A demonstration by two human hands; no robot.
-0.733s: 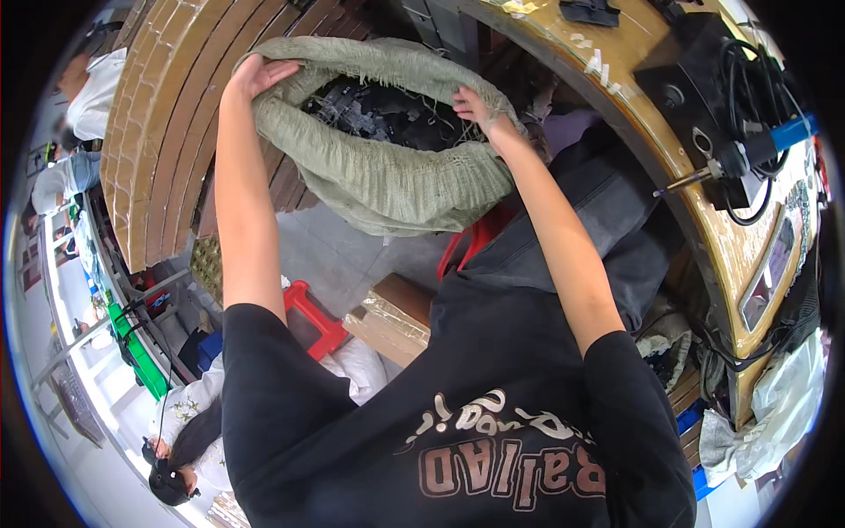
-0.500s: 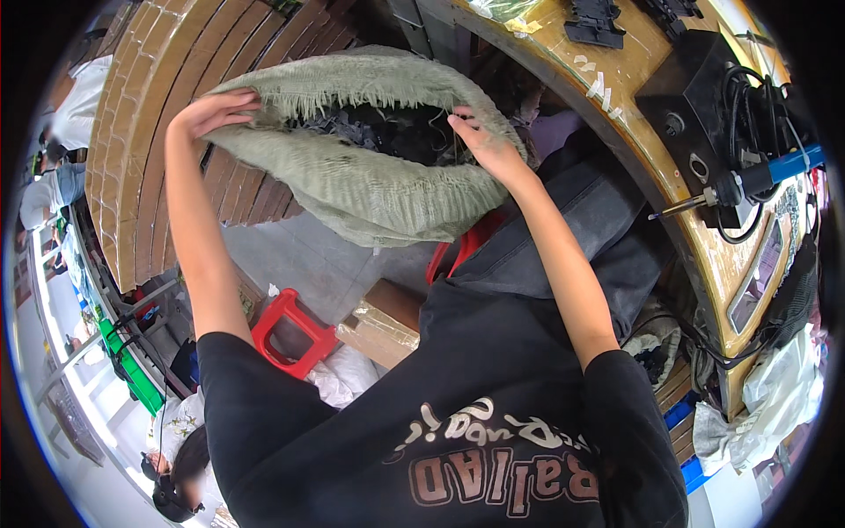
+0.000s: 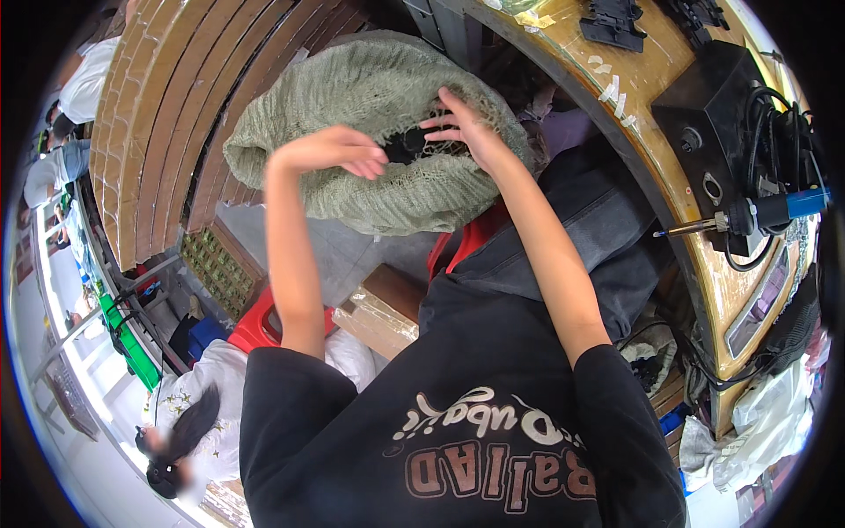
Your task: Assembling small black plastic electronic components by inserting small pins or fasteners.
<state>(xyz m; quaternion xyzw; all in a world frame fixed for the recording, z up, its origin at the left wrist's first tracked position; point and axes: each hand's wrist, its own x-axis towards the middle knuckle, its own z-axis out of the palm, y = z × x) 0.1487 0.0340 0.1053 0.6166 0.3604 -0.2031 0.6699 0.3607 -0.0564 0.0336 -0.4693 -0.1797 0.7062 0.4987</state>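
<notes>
A large grey-green woven sack [image 3: 352,84] with a frayed rim stands in front of me. Its mouth is drawn in to a small gap, through which black contents [image 3: 407,145] show; I cannot make out their kind. Over the near left part of the sack is my left hand [image 3: 330,151], fingers stretched toward the gap and holding nothing visible. My right hand [image 3: 468,132] is at the right side of the mouth, fingers spread beside the loose threads. Whether its fingertips touch the cloth is hard to tell.
Stacked brown cartons [image 3: 167,114] rise at the left. A worktable [image 3: 634,97] curves along the right, bearing a black box [image 3: 709,114] and a soldering iron [image 3: 748,211]. Below the sack are a red stool [image 3: 255,324] and a taped carton [image 3: 378,321]. Another person [image 3: 211,414] sits lower left.
My left hand has let go of the sack's left rim and moved right toward the middle. The wide mouth has folded inward to a small gap. My right hand stays near the right side.
</notes>
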